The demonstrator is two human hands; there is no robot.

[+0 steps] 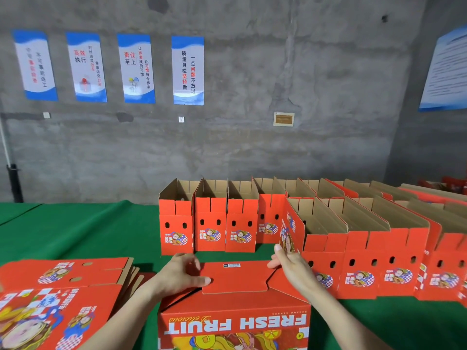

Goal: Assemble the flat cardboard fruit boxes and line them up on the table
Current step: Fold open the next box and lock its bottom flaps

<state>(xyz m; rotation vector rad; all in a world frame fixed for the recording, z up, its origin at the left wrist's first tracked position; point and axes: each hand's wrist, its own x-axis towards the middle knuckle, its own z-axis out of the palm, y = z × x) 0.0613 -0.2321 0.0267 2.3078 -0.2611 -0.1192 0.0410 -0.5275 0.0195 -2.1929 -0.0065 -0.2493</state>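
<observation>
A red fruit box [235,322] printed "FRESH FRUIT" stands at the near edge of the green table [75,231], directly in front of the person, its red flap [235,276] folded flat across the top. The left hand [183,272] is at the flap's left end, its grip closed there with fingers curled over the edge and the thumb laid straight along the flap. The right hand [290,266] is at the right end, fingers hooked on the flap's far corner and thumb raised free. Just left lies a stack of flat boxes [63,281]. Behind stand open assembled boxes side by side in two rows — a far row [209,223] and a nearer row [361,269] at right. Blue-and-white posters [137,69] hang on the concrete wall.
</observation>
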